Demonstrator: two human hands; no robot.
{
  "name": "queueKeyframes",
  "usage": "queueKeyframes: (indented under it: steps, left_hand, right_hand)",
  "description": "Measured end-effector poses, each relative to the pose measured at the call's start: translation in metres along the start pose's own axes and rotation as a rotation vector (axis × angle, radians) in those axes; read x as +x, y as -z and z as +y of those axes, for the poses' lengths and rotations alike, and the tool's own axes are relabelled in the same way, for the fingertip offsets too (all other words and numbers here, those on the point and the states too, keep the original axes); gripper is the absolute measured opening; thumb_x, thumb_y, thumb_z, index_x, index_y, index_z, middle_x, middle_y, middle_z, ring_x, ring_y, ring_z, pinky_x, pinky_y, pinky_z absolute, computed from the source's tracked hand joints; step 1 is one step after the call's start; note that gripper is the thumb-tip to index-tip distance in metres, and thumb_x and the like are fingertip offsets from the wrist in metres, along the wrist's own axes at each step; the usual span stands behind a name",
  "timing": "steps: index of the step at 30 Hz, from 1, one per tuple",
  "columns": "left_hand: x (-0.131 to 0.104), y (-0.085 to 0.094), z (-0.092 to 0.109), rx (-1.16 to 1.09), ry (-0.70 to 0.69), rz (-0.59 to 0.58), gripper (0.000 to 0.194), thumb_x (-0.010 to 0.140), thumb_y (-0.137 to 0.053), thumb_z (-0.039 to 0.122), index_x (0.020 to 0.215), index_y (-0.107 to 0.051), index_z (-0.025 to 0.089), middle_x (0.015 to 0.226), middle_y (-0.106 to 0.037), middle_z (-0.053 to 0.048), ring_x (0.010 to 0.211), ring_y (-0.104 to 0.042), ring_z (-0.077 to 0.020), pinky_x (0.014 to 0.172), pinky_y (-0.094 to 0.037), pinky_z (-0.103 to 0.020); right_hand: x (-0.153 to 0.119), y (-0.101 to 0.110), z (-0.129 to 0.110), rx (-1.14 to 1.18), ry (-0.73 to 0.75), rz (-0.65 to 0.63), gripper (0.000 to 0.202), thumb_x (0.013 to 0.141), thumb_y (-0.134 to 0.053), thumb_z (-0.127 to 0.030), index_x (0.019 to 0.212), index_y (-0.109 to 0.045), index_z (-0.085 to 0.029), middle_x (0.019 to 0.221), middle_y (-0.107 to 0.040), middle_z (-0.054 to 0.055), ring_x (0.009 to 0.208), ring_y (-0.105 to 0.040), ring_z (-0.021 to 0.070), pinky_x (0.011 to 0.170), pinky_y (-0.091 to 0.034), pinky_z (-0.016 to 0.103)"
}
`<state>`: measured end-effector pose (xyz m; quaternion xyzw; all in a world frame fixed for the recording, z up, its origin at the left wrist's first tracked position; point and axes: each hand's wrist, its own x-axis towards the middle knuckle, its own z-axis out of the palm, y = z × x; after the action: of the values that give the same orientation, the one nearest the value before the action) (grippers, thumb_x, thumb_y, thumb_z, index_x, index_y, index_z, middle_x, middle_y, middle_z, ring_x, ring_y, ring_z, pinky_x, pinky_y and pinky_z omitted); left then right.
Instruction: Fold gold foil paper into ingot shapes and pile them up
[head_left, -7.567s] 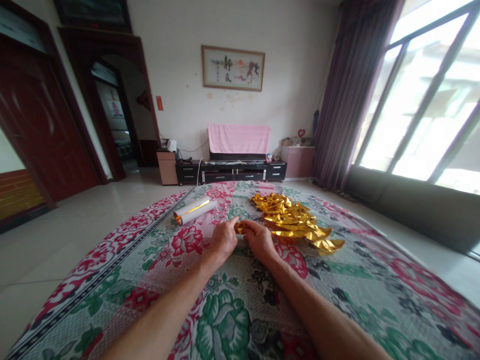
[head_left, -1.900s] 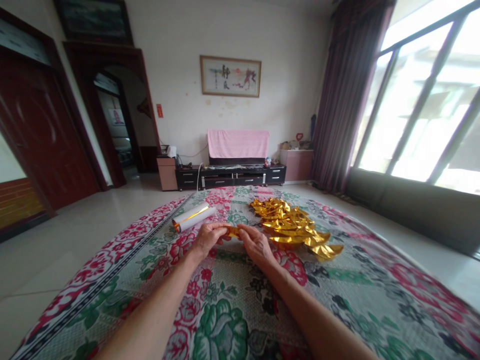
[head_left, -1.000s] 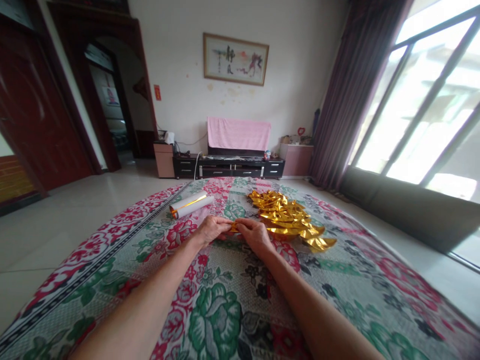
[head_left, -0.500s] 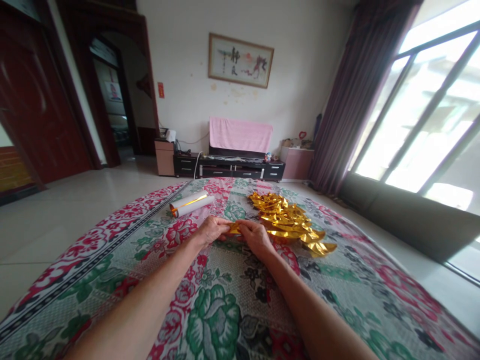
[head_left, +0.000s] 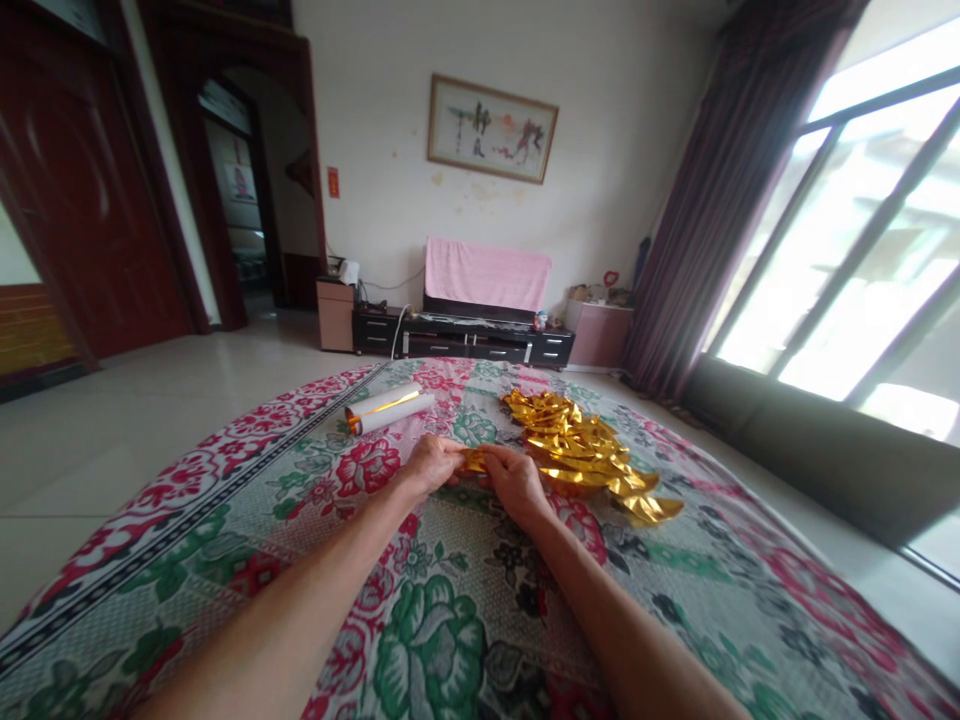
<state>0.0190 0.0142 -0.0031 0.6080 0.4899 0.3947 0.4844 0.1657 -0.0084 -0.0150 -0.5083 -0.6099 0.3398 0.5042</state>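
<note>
Between my hands is a small piece of gold foil (head_left: 474, 461), low over the flowered cloth. My left hand (head_left: 435, 464) pinches its left end, and my right hand (head_left: 516, 478) pinches the right end. The fingertips hide much of the piece. Just right of my right hand lies a heap of folded gold foil pieces (head_left: 577, 440), pointed and shiny, overlapping one another. Beyond my left hand, two pale rolls (head_left: 394, 408) with gold foil showing rest side by side on the cloth.
The flowered cloth (head_left: 429, 640) covers a large rounded surface. Past its far edge stand a low black cabinet (head_left: 442, 343) and a pink cloth (head_left: 487, 270) draped over something. Doors are at the left, with a curtain (head_left: 694, 220) and window at the right.
The view has shifted slightly, so the room and table items appear a little further right. Both hands keep their pinch on the foil, with little other visible change.
</note>
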Motion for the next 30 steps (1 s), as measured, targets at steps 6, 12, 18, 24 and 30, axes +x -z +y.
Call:
queueKeyframes:
  steps: [6, 12, 18, 24, 30]
  left_hand:
    - [-0.002, -0.001, 0.003, 0.055, -0.007, 0.013, 0.031, 0.065, -0.052, 0.019, 0.090, -0.071, 0.017, 0.065, -0.068, -0.004, 0.061, -0.061, -0.0164, 0.051, -0.043, -0.023]
    - [-0.008, -0.004, 0.012, 0.069, 0.016, 0.046, 0.031, 0.065, -0.052, 0.017, 0.088, -0.071, 0.017, 0.064, -0.068, -0.004, 0.061, -0.061, -0.0161, 0.050, -0.043, -0.021]
    - [-0.007, -0.003, 0.010, 0.073, -0.013, 0.014, 0.031, 0.065, -0.052, 0.017, 0.090, -0.071, 0.017, 0.065, -0.068, -0.004, 0.062, -0.062, -0.0165, 0.051, -0.044, -0.022]
    - [-0.003, -0.002, 0.004, 0.040, -0.011, 0.030, 0.030, 0.065, -0.053, 0.018, 0.089, -0.071, 0.017, 0.066, -0.068, -0.004, 0.062, -0.061, -0.0155, 0.050, -0.043, -0.020]
    - [-0.005, -0.003, 0.008, 0.045, -0.007, 0.046, 0.029, 0.066, -0.054, 0.020, 0.089, -0.071, 0.018, 0.067, -0.069, -0.004, 0.062, -0.061, -0.0150, 0.050, -0.042, -0.020]
  right_hand:
    - [-0.001, 0.001, -0.002, 0.005, 0.002, -0.009, 0.033, 0.074, -0.048, -0.034, 0.094, -0.068, -0.017, 0.081, -0.068, 0.002, 0.060, -0.062, 0.0150, 0.056, -0.053, 0.026]
    - [-0.001, 0.001, -0.002, 0.027, 0.010, -0.026, 0.032, 0.075, -0.049, -0.037, 0.094, -0.068, -0.018, 0.083, -0.068, 0.001, 0.065, -0.062, 0.0149, 0.058, -0.053, 0.026]
    - [0.000, 0.001, 0.002, 0.021, -0.010, -0.010, 0.035, 0.075, -0.048, -0.037, 0.098, -0.066, -0.017, 0.082, -0.069, 0.002, 0.062, -0.063, 0.0155, 0.057, -0.053, 0.027]
    - [-0.002, 0.000, -0.003, 0.066, 0.003, -0.030, 0.031, 0.074, -0.050, -0.035, 0.094, -0.068, -0.018, 0.084, -0.069, 0.001, 0.069, -0.064, 0.0170, 0.059, -0.054, 0.027]
    - [-0.003, -0.001, -0.010, 0.051, 0.001, -0.034, 0.027, 0.072, -0.053, -0.033, 0.090, -0.069, -0.020, 0.082, -0.069, 0.000, 0.070, -0.063, 0.0166, 0.058, -0.053, 0.026]
